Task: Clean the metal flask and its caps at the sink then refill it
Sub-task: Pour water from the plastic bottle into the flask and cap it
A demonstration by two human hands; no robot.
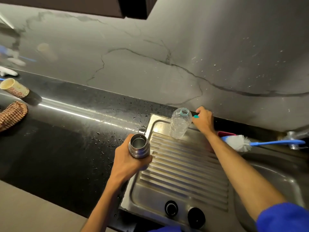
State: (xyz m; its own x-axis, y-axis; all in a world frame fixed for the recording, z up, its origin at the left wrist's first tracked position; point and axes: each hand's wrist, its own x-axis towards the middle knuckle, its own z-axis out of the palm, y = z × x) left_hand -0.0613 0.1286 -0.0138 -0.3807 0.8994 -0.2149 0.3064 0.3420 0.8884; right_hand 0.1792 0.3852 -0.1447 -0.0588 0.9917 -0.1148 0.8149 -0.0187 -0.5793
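Note:
My left hand (128, 162) grips the open metal flask (139, 145) upright over the left edge of the steel draining board (180, 166). Its mouth faces up and the inside looks shiny. Two black caps lie at the board's near edge, a smaller ringed one (171, 208) and a larger one (196, 218). A clear plastic bottle (180, 123) stands uncapped at the back of the board. Just right of it, my right hand (203, 120) pinches a small teal bottle cap (196, 116) near the wall.
A blue-handled white bottle brush (240, 143) lies across the sink's back rim by the tap (292, 136). The sink bowl (275, 178) is at the right. On the wet black counter (66, 139) at far left lie a tipped paper cup (15, 87) and a checked cloth (12, 114).

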